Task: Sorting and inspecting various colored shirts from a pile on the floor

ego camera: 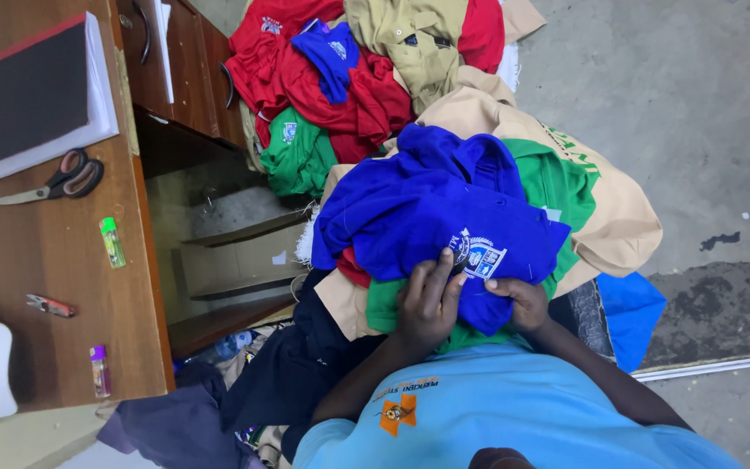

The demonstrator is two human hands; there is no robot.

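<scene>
White-and-blue crest badge [479,255] on blue shirt [431,213], small crest [289,131] on green shirt [297,156]

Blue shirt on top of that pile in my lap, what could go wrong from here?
The blue shirt sits on a loose stack of green and beige garments; pulling it with the left hand and right hand could tip the stack onto the concrete floor. The red shirts behind may slide too.

A wooden desk [145,260] stands to the side, bearing scissors [54,181], a green lighter [113,241], a purple lighter [99,370] and a thick book [32,95]. Beyond, red shirts [323,87] and a khaki shirt [414,43] lie heaped.
</scene>
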